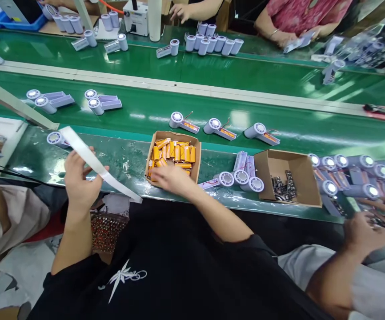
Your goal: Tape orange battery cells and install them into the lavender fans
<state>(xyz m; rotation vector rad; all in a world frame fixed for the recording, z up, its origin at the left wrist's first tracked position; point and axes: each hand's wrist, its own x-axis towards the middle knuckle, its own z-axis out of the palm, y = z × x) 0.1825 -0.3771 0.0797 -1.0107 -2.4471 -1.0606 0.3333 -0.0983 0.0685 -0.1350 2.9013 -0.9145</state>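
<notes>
My left hand (83, 182) is closed on a long white strip (95, 162), which looks like adhesive tape and slants down toward the bench edge. Just behind that hand, a lavender handheld fan (55, 138) lies partly covered by the strip. My right hand (172, 178) reaches over the near side of a cardboard box (198, 155) filled with orange-wrapped batteries (177, 152). Its fingers stretch out over the batteries at the box's left, and the fingertips are partly blurred. Several fans (226, 178) rest on the bench to the right of that box.
A second cardboard box (287, 162) holds small dark parts. Fans with batteries and wires (219, 126) stand on the green conveyor belt (146, 111). Co-workers' hands (367, 231) work at the right, with others at the left and across the line. A metal post (15, 102) slants at the left.
</notes>
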